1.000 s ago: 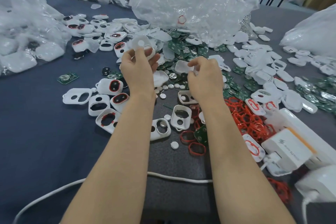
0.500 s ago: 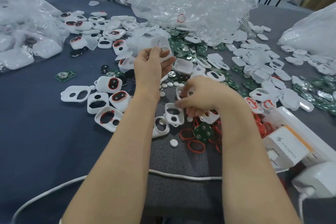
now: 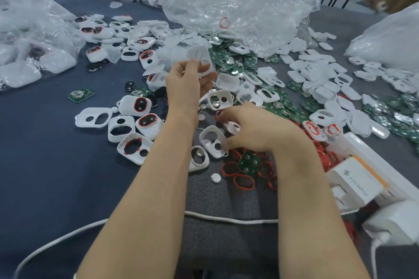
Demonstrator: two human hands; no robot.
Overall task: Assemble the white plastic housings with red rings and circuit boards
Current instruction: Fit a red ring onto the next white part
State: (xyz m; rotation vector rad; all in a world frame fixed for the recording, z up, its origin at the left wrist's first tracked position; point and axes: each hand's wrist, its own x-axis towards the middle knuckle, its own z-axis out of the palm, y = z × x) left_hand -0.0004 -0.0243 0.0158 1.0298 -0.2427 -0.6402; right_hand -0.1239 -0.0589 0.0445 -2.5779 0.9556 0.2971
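Observation:
My left hand (image 3: 186,84) is raised over the middle of the table, shut on a white plastic housing (image 3: 200,58) held up between thumb and fingers. My right hand (image 3: 251,129) is down on the table among the parts, its fingers closed on a small white piece (image 3: 233,126) beside an empty white housing (image 3: 213,142). Loose red rings (image 3: 243,181) and a green circuit board (image 3: 249,163) lie just below that hand. Several housings with red rings fitted (image 3: 141,104) sit to the left.
Crumpled clear plastic bags (image 3: 226,0) fill the back and left. White covers and green boards (image 3: 226,56) spread across the right. A white power strip with chargers (image 3: 358,183) sits at the right edge. A white cable (image 3: 226,218) crosses the near table.
My right hand dropped from beside the left hand down to the table near the red rings. My left hand shifted right, still holding the housing up.

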